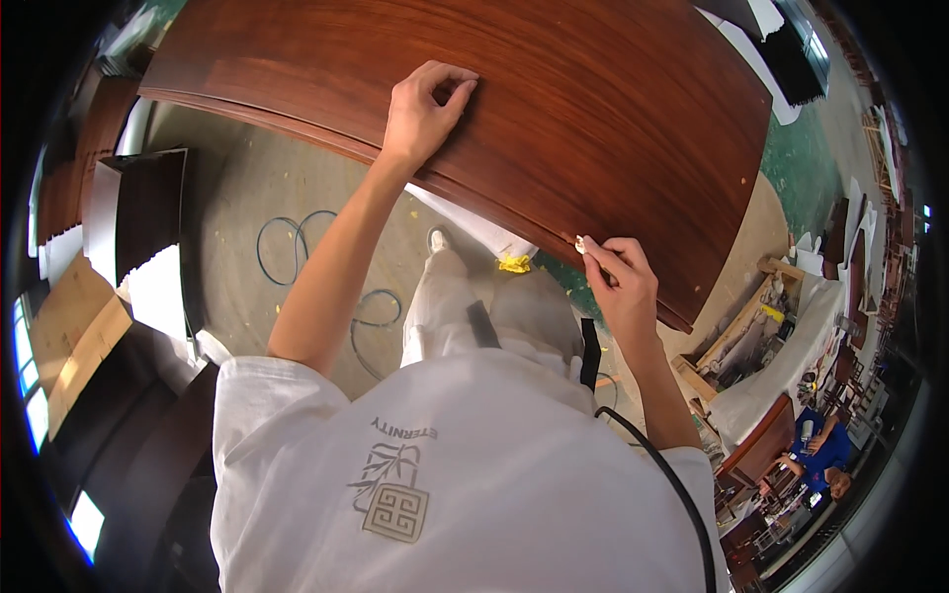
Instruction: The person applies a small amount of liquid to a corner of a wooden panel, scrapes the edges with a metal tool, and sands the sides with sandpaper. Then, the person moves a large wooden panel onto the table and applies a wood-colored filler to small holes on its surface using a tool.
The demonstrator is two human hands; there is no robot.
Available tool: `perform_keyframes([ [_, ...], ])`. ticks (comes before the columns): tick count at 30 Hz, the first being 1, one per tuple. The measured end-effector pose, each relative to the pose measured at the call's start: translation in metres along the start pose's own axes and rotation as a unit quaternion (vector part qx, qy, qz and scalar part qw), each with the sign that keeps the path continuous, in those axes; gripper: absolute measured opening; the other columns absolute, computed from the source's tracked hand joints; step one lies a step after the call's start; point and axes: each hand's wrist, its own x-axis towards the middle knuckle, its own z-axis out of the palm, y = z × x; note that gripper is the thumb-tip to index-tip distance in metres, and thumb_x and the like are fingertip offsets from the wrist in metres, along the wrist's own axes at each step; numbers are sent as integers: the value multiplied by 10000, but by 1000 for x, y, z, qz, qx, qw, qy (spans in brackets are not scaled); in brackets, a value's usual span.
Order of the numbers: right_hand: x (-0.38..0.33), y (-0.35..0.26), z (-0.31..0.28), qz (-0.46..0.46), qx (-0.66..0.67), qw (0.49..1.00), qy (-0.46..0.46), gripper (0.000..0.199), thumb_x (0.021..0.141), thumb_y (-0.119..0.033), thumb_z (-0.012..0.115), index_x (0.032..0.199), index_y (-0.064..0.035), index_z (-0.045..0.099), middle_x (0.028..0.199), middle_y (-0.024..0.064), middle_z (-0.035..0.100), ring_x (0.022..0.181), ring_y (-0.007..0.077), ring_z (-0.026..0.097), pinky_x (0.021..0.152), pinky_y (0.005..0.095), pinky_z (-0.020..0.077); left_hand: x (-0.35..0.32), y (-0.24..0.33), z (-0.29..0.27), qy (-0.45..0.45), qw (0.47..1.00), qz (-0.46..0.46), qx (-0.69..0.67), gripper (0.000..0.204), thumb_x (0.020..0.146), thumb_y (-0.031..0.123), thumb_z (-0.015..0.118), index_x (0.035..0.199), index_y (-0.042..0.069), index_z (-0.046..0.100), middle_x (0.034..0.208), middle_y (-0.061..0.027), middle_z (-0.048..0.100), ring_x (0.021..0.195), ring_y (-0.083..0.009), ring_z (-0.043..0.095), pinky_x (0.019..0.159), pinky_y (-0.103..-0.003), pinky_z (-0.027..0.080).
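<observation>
A large glossy red-brown wooden panel (pixel 603 119) lies across the top of the view, its moulded near edge running down toward the right. My left hand (pixel 423 111) is over its surface near that edge, fingers curled and thumb close to the index finger. Whatever may lie in that pinch is too small to make out. Between the thumb and fingers of my right hand (pixel 625 285) is a small crumpled white scrap (pixel 580 243), which looks like paper or cloth. That hand is at the near edge, toward the panel's right corner.
Below the panel, a white sheet (pixel 474 219) and a crumpled yellow scrap (pixel 514 264) show near my legs. A thin blue hose (pixel 280 259) loops on the floor. At right stands a wooden crate (pixel 746 326); farther off, a person in blue (pixel 825 450) is among furniture. Dark panels (pixel 148 208) stand left.
</observation>
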Motion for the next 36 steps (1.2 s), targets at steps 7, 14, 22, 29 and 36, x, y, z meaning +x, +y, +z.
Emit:
perform_keyframes([
  [7,6,-9,5,-23,-7,1000,3,227,885,-27,802,1111,-54,791,964,84,635,680,257,627,608,366,528,0,-1,0,-2,1000,-12,-10,134,930,94,762,1050,42,791,1009,-96,748,877,-214,726,793,-329,577],
  [14,13,-14,14,-7,84,996,15,221,904,-8,791,1119,-58,790,969,74,626,681,179,629,584,327,515,-1,1,-2,-5,1000,-16,-16,129,938,82,772,1049,17,787,1001,-84,768,861,-170,733,807,-300,576],
  [22,-19,3,9,14,22,998,62,210,917,4,776,1118,-52,762,1017,85,666,786,211,671,714,305,547,0,0,-1,4,1000,1,9,132,938,102,775,1045,27,790,991,-85,770,868,-175,732,820,-303,574],
  [29,-15,-1,22,22,11,996,84,147,912,-43,789,1051,-73,750,923,69,709,776,237,708,675,326,569,0,-2,0,5,1000,6,11,131,934,108,781,1043,36,793,991,-83,771,874,-179,733,826,-301,572],
  [36,-16,-1,18,48,26,995,87,107,921,-12,782,1019,-31,745,880,76,687,756,188,664,692,301,532,0,-2,0,5,1000,9,3,129,934,104,782,1040,33,794,992,-81,773,876,-177,733,823,-301,573],
])
